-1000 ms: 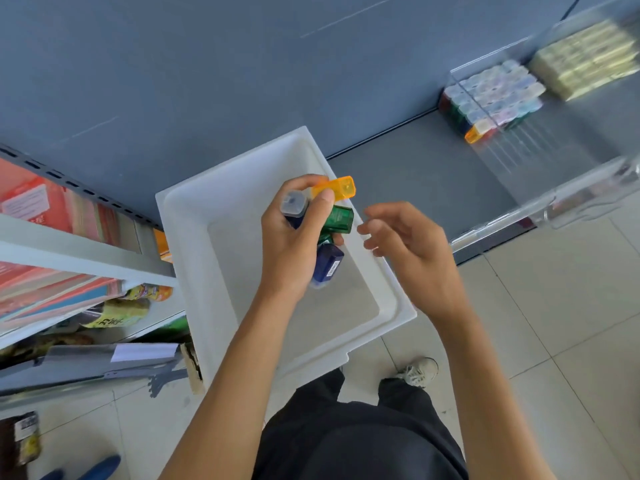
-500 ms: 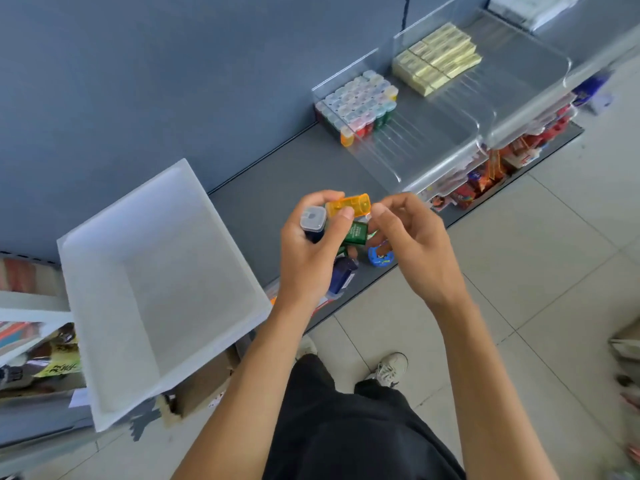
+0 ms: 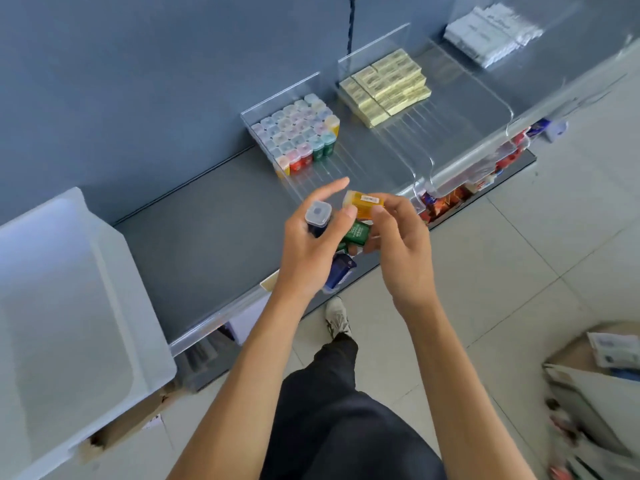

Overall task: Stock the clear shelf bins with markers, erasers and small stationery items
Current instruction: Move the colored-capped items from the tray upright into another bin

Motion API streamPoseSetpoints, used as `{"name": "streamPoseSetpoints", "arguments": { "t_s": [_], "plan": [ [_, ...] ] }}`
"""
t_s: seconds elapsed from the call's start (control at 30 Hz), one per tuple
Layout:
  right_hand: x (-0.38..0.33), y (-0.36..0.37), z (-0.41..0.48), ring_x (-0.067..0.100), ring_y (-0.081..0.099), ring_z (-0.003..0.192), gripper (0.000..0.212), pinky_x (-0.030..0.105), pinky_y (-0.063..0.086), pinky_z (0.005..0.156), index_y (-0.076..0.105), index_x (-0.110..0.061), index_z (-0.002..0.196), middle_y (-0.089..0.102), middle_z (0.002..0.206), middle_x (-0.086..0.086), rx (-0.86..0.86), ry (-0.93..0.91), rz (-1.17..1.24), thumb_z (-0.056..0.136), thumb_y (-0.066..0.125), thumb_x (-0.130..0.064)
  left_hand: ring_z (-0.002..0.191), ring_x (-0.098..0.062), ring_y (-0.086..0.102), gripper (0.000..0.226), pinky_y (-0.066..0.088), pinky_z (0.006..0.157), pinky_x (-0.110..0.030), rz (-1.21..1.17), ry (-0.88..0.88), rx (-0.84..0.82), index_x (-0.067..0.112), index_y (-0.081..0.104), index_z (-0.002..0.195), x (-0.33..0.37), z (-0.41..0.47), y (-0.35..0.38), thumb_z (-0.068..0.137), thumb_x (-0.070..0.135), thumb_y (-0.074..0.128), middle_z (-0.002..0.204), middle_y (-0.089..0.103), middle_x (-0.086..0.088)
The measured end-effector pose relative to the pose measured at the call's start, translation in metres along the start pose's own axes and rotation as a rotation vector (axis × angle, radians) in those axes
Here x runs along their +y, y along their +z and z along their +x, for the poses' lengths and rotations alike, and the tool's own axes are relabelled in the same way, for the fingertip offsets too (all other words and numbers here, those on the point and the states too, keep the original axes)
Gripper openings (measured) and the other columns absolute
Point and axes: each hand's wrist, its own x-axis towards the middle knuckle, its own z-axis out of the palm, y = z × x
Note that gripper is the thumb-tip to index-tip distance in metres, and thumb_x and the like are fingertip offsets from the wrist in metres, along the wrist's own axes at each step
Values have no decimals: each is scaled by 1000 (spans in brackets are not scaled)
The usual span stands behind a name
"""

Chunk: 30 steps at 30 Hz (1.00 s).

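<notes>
Fingertips (image 3: 379,210) of right hand (image 3: 401,247) pinch orange case (image 3: 363,202) in left hand (image 3: 304,247).

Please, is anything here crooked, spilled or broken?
Nothing stands out. The bottles and yellow packs stand in neat blocks at the back of their clear bins. Only the cardboard under the white tub looks torn at one corner.

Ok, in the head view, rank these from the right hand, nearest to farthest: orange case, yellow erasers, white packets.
1. Orange case, pinched by the right hand itself.
2. Yellow erasers, stacked at the back of a clear bin, up and beyond the hand.
3. White packets, at the far top right of the view.
</notes>
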Motion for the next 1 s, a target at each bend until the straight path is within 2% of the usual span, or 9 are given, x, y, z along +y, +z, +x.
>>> {"name": "streamPoseSetpoints", "arguments": {
  "t_s": [0.1,0.2,0.37,0.47,0.63,0.73,0.83,0.9,1.0],
  "plan": [
    [-7,-20,41,14,58,67,17,27,50,64,56,-10,101,63,91,8,-9,55,10,85,53,-13,63,-17,62,19,53,57,-31,-92,-75,148,22,65,110,-4,38,19,97,10,61,71,59,-7],
    [-12,-39,72,17,61,69,27,27,52,68,52,-11,108,59,96,18,-39,83,-8,81,53,-8,53,-17,62,7,52,49,-29,-151,-151,194,16,63,99,-5,65,35,96,10,62,64,62,5],
    [-16,-48,116,13,62,79,36,25,53,74,58,-21,131,62,99,6,-190,147,-76,98,49,-9,57,-15,65,4,51,48,-26,-138,-178,273,12,62,100,-6,100,50,96,12,63,67,64,10],
    [-14,-50,142,5,60,79,27,20,50,71,63,-17,123,66,95,-7,-226,136,-150,99,53,-13,57,-13,65,3,51,47,-26,-172,-225,340,11,61,98,-9,117,59,95,11,63,66,64,12],
    [-13,-48,191,1,65,74,20,14,48,65,52,-5,107,67,90,6,-341,208,-131,92,65,-5,60,-18,60,3,50,48,-28,-189,-285,549,13,62,93,-17,143,70,96,13,64,77,60,-2],
    [-10,-52,221,9,69,79,31,26,55,74,53,-16,106,70,89,4,-443,235,-166,82,71,-10,54,-18,59,6,50,48,-29,-221,-297,696,12,60,96,-21,150,78,95,17,64,78,62,-4],
    [-11,-61,252,15,70,89,25,43,57,89,64,-28,101,72,91,-1,-474,181,-310,79,68,-15,51,-20,57,7,50,47,-29,-260,-309,780,13,59,96,-21,158,87,96,18,64,80,63,-7],
    [-14,-59,267,17,71,90,19,42,58,86,68,-27,99,73,91,-1,-510,131,-433,84,67,-16,50,-21,56,7,50,47,-28,-270,-319,836,13,59,94,-21,159,89,96,17,63,80,63,-7],
    [-17,-48,281,13,69,70,14,31,59,68,67,-11,98,71,78,-1,-558,39,-516,94,63,-25,52,-20,56,6,51,47,-27,-302,-321,914,13,59,96,-24,163,83,96,17,63,80,65,-6]
  ]
}}
